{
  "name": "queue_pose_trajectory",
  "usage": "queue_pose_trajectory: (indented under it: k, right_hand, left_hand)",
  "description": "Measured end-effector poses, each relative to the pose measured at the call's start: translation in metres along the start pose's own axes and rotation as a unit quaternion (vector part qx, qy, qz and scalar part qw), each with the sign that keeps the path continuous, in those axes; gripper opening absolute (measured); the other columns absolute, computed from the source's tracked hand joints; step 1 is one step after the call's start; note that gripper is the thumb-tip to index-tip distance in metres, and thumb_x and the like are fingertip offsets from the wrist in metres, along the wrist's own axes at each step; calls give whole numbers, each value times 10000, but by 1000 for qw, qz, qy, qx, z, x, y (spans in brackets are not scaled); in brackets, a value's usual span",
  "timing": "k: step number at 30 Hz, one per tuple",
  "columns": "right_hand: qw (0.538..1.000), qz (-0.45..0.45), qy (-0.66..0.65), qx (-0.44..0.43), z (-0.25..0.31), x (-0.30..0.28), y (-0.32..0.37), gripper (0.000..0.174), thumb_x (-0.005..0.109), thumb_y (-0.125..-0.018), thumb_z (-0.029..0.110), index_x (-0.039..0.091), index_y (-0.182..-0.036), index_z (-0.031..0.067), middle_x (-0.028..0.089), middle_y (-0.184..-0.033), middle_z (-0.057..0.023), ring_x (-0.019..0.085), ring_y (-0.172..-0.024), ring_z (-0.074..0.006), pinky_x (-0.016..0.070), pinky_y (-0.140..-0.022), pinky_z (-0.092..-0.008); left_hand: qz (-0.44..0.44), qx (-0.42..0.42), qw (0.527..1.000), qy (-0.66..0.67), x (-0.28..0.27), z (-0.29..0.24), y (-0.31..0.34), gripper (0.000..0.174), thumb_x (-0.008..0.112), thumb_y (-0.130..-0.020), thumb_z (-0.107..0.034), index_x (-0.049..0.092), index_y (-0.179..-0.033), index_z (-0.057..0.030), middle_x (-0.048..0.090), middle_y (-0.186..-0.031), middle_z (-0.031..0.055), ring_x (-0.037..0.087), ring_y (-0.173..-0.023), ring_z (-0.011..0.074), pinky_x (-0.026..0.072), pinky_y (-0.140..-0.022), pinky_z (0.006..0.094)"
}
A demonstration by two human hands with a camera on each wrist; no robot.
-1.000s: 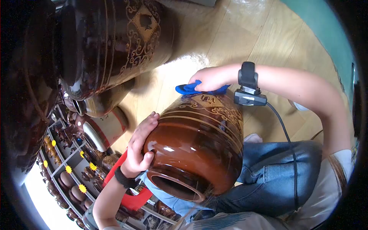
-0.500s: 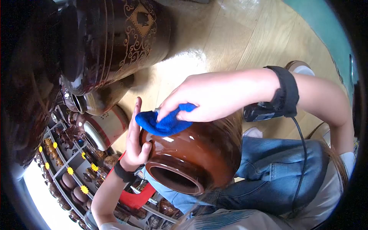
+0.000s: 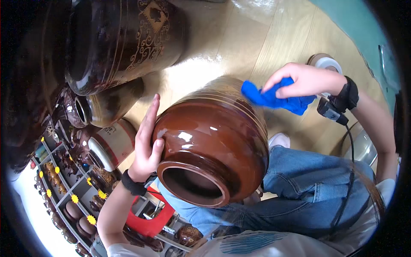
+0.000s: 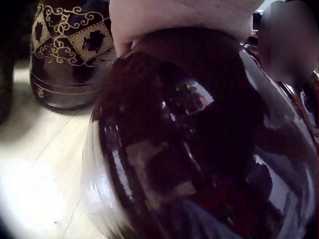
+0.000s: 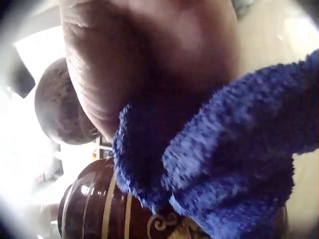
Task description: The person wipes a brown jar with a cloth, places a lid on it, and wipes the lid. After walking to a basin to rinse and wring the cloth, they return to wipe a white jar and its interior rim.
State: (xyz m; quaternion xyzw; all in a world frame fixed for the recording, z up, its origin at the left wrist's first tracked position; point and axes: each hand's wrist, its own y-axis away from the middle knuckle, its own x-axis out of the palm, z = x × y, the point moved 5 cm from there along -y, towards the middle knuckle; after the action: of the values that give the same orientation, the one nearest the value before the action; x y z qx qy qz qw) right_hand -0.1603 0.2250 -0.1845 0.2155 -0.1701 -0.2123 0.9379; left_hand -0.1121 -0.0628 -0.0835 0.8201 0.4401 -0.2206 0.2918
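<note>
Nearest, blue jeans (image 3: pixel 291 175) frame the right side of the brown jar (image 3: pixel 209 124), whose round mouth faces the near side. The left hand (image 3: pixel 147 143) rests on the jar's left shoulder, its grip wide: fingers stretched along the glaze, thumb set apart. Farther right, the right hand (image 3: pixel 297 81) has a narrow grip, pinching a bunched blue cloth (image 3: pixel 267 99) just beside the jar's far right flank; whether cloth and glaze touch, I cannot tell.

The step in hand looks like wiping, 1 hand steadying the jar and 1 working the cloth. The next move probably calls for laying the cloth flat on the curved, patterned wall and following it round, while the left hand braces so that the jar does not roll or tip. At the far left, a larger dark jar (image 3: pixel 124 43) with a gold pattern leaves room on the pale floor (image 3: pixel 239 38).
</note>
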Motion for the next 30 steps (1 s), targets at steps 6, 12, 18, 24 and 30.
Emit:
queue_pose_trajectory:
  k: [6,12,18,24,30]
  right_hand:
    - [961,-171,-139,167,-115,4,7,231,498,-791,78,552,-1002,0,581,-792,-29,546,-703,-94,462,-621,-235]
    - [939,-184,-217,193,-161,24,-3,256,495,-785,67,544,-1026,-6,583,-805,-59,565,-701,-134,471,-633,-261]
    - [919,-215,-277,178,-175,25,-11,302,521,-782,69,530,-1076,1,582,-875,-69,557,-762,-133,454,-693,-252]
    - [929,-247,-162,223,-159,16,-11,349,522,-792,104,509,-1130,18,569,-962,-68,522,-851,-121,424,-750,-246]
    - [959,-251,-34,126,-105,-29,33,344,467,-833,186,508,-1152,63,556,-1015,-31,486,-933,-94,405,-764,-238]
  left_hand:
    - [-1,-20,1000,8,4,0,1,637,352,-880,-418,303,-1309,51,271,-1378,228,251,-1294,327,184,-1052,393]
    - [16,-17,1000,10,3,-2,-1,608,352,-884,-403,344,-1280,59,336,-1342,227,282,-1280,323,197,-1048,394]
    - [-16,-34,996,75,7,6,6,614,370,-888,-411,343,-1275,67,369,-1320,226,317,-1262,313,219,-1039,387]
    - [-20,-28,997,75,7,6,5,616,380,-888,-416,352,-1267,69,388,-1306,221,349,-1241,309,240,-1029,380]
    - [-22,-30,997,75,6,5,5,605,387,-888,-406,360,-1263,69,401,-1299,213,367,-1229,297,250,-1023,373]
